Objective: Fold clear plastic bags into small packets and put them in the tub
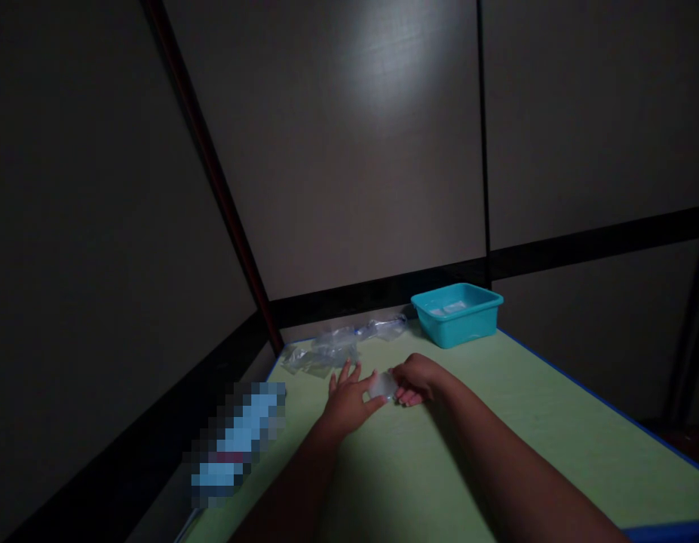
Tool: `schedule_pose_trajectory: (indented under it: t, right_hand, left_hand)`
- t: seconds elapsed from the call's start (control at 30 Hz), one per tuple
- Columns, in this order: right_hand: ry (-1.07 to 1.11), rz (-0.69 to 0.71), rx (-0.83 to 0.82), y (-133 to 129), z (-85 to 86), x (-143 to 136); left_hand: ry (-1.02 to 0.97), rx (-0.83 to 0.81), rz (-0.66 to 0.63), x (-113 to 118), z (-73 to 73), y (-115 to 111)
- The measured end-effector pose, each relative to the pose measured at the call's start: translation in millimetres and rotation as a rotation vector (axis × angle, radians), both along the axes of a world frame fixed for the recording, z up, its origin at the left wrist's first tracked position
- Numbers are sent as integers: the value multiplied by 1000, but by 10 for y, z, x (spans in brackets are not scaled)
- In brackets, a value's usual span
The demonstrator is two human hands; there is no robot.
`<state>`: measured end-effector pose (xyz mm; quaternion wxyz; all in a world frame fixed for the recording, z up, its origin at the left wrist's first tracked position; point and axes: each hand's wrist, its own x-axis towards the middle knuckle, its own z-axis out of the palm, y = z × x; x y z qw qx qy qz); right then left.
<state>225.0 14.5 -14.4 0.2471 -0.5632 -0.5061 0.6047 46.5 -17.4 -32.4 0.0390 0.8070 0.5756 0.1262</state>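
Note:
A small, whitish translucent item (pixel 383 386) is held between my two hands, just above or on the green table (pixel 394 467). My left hand (pixel 349 400) grips its left side between thumb and index finger, with the other fingers spread. On its right side, my right hand (pixel 415 379) pinches the edge, fingers curled beneath. Several clear plastic bags (pixel 326 351) lie flat behind my left hand, near the table's far edge. Whether the item is a folded bag or something else, I cannot tell.
A turquoise basket (pixel 465 328) with some white packets inside stands at the far right of the table. At the left edge lies a pixelated light-blue object (pixel 239 441) with a cable. Dark-framed wall panels rise behind the table.

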Motion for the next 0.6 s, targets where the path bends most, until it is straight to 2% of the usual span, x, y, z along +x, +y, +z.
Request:
schedule_pose_trajectory:
  t: [0.17, 0.4, 0.5, 0.6]
  right_hand:
    - [-41, 54, 106, -81, -22, -62]
    - [-97, 28, 313, -88, -59, -99]
    - [-115, 33, 447, -79, -48, -92]
    - [-141, 55, 687, -92, 1, -86]
  left_hand:
    - [-27, 10, -15, -9, 8, -17]
    - [-121, 43, -40, -48, -59, 46]
    - [-290, 86, -53, -56, -115, 113]
    - [-604, 85, -90, -56, -114, 160]
